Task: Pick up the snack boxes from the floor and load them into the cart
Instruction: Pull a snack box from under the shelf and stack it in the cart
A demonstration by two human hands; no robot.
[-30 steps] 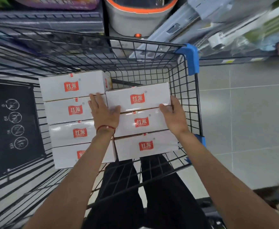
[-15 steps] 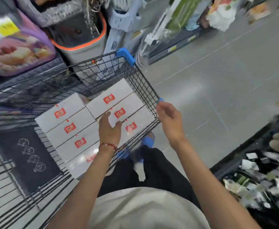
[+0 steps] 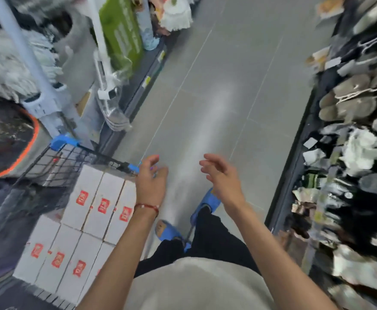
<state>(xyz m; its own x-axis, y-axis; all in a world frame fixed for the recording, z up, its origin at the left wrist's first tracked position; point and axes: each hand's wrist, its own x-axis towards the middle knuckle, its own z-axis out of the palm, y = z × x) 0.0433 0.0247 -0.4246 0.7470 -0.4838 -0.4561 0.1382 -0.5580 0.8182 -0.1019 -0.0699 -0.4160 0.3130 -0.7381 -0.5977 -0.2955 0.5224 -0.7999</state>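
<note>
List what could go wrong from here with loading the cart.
1. The snack boxes sit packed right up to the near edge of the cart. A knock from the left hand beside them might tip one out.
2. The cart stands close to the packaged mops on the shelf, so pushing it could snag them.
3. The right hand is empty too, no box shows on the floor, and the view is blurred. A hurried reach may miss.

White snack boxes (image 3: 93,198) with red labels, black wire cart (image 3: 55,166) with blue corners, grey tiled floor (image 3: 216,86)
</note>
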